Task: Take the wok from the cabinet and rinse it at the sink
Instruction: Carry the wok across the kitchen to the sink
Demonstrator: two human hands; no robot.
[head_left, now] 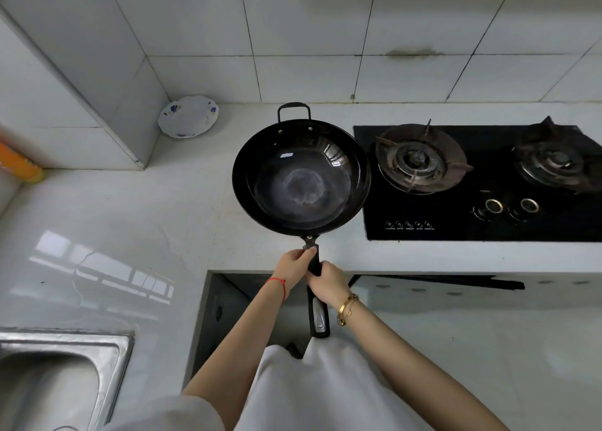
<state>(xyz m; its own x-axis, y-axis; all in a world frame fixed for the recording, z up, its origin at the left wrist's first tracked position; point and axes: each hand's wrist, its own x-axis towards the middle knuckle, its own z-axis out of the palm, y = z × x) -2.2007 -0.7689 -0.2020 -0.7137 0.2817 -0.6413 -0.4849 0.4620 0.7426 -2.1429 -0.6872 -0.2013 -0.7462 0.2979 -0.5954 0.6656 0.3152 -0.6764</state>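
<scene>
No text, brand or number can be read anywhere. The only print is a row of five small white round symbols with tiny captions beneath, on the black glass of the gas hob (pixel 423 215), up and to the right of where the hands grip the handle; the captions are too small and blurred to make out. The two knobs (pixel 508 206) further right bear no legible marks. The plate (pixel 188 116), far up and left of the grip, carries blue flower patterns, no lettering. The metal plate on the handle's end (pixel 319 319), just below the grip, shows no readable mark.
</scene>
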